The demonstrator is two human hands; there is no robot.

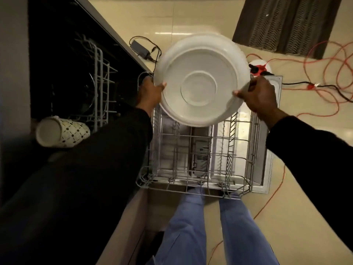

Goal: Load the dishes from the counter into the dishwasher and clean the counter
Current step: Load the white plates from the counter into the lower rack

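Above the far edge of the pulled-out lower dishwasher rack (200, 165): white plate (200, 79), underside up, pinched at opposite rims by left hand (150, 94) and right hand (257, 94). Best tipped upright between tines.

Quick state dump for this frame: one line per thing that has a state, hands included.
white plate: held above the lower rack, underside facing the camera.
left hand: gripping the plate's left rim.
right hand: gripping the plate's right rim.
lower rack: pulled out over the open door, nothing in the part that shows.
dishwasher door: open, lying flat.
patterned cup: on its side at the left, mouth toward the camera.
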